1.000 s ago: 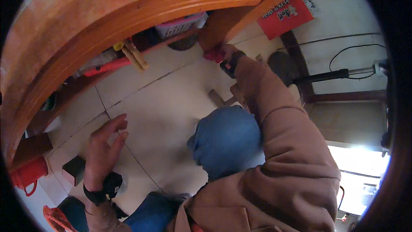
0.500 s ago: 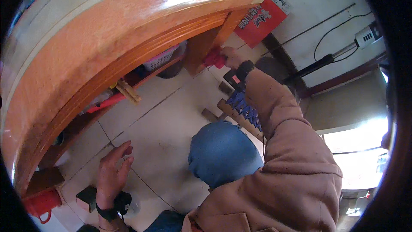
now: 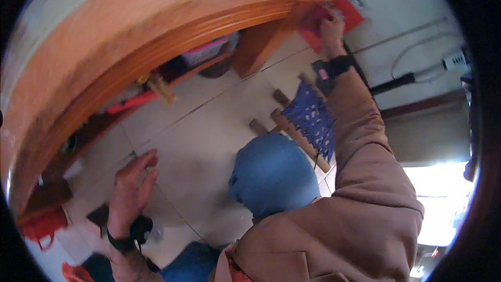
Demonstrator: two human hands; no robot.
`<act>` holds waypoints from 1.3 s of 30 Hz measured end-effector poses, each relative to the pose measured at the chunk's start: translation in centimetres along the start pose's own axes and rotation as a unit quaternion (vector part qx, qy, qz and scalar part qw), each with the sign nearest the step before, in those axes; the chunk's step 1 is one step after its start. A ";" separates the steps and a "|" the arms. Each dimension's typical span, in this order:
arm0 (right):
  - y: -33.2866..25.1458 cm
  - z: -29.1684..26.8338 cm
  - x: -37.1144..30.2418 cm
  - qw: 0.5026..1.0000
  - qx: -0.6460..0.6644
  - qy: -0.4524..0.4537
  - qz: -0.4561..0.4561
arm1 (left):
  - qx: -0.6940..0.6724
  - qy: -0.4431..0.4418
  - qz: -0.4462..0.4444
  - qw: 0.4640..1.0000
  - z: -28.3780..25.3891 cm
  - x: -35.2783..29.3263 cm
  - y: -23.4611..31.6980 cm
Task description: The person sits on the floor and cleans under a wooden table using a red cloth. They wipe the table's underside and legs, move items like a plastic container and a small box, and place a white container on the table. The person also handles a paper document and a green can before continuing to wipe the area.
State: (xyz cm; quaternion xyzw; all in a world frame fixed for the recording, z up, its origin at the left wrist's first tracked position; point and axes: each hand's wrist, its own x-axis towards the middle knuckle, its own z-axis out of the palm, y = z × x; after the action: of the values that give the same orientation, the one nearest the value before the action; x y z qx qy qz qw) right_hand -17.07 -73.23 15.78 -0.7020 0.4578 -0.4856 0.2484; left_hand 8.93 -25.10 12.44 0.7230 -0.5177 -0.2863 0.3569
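Observation:
My right hand (image 3: 332, 30) reaches far out to the upper right, its fingers closed on a crumpled pinkish-red cloth (image 3: 314, 19). The cloth is up beside the end of the orange wooden table (image 3: 172, 36), and motion blurs it. Behind it a red printed sheet or box (image 3: 350, 14) stands against the pale wall. My left hand (image 3: 130, 193) hangs over the tiled floor at the lower left. Its fingers are stretched and slightly bent, with nothing in them.
A low stool with blue woven seat (image 3: 310, 117) stands beside my blue-clad knee (image 3: 274, 175). Under the table are a pink-rimmed basket (image 3: 203, 55) and wooden sticks (image 3: 163, 87) on a shelf. A black pole (image 3: 394, 83) and cable lie right; a red mug (image 3: 44, 228) sits lower left.
My right hand has moved up and farther away with the cloth, from low by the table leg to near the tabletop's corner. My left hand has shifted slightly left, still open.

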 end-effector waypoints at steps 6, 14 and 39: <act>6.4 0.5 0.4 0.937 0.196 -0.222 0.185 | -0.001 0.003 0.003 1.000 -0.2 1.4 -1.7; 11.0 -1.3 -2.6 0.762 0.067 -0.600 0.235 | 0.068 0.044 -0.023 0.996 -4.4 -3.6 -4.1; -14.1 15.5 -30.7 0.455 -0.092 -0.883 -0.062 | 0.303 0.295 -0.392 0.817 -1.8 -28.1 -27.5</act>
State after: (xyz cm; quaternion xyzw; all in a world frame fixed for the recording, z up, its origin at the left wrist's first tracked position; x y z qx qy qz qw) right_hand -0.64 -41.16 6.73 -0.7997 -0.0097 0.4261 0.4229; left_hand 16.88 7.81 -7.56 0.9862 -0.1211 -0.0036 0.1125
